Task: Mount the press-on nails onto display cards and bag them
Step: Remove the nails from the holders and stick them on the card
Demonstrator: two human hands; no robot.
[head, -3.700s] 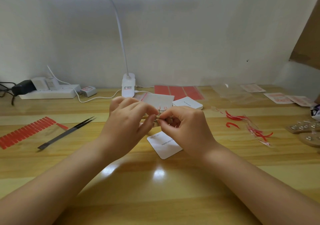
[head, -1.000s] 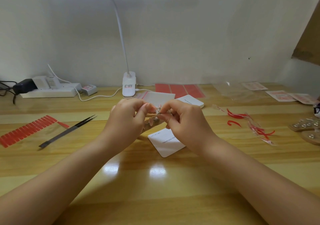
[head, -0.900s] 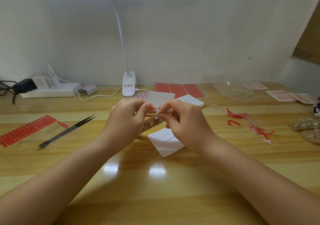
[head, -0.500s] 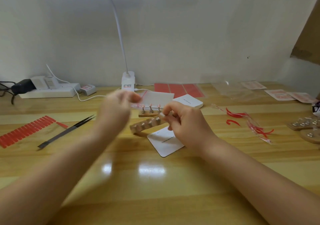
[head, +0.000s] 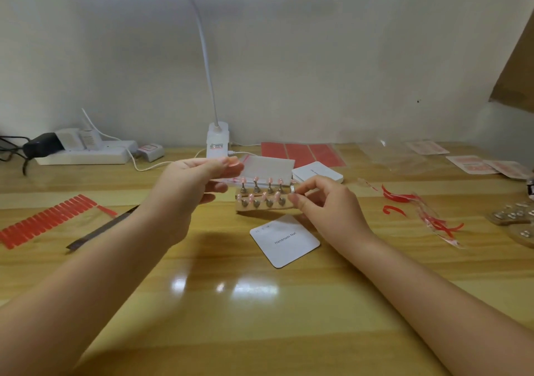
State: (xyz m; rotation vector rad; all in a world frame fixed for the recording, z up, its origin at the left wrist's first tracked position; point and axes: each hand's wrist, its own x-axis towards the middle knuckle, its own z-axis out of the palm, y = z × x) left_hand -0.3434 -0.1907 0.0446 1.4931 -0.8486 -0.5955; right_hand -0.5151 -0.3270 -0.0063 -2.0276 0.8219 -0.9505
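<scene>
My right hand (head: 326, 205) pinches a small press-on nail (head: 292, 185) between thumb and forefinger, at the right end of a wooden nail stand (head: 264, 202). The stand carries two rows of pink nails on metal pegs. My left hand (head: 193, 187) hovers at the stand's left end with its fingers loosely extended and nothing plainly in it. A white display card (head: 284, 239) printed "Handmade Nail" lies flat in front of the stand. A stack of white cards (head: 318, 173) sits behind my right hand.
Red adhesive strips (head: 49, 222) and tweezers (head: 101, 228) lie at the left. Peeled red backings (head: 404, 199) and more wooden stands (head: 511, 216) are at the right. Clear bags (head: 384, 156), a red sheet (head: 300, 153), a lamp base (head: 217, 141) and a power strip (head: 83, 153) line the back.
My hands, which pinched something together over the stand, have parted. The left hand drew back to the left, uncovering the stand; the right keeps the nail.
</scene>
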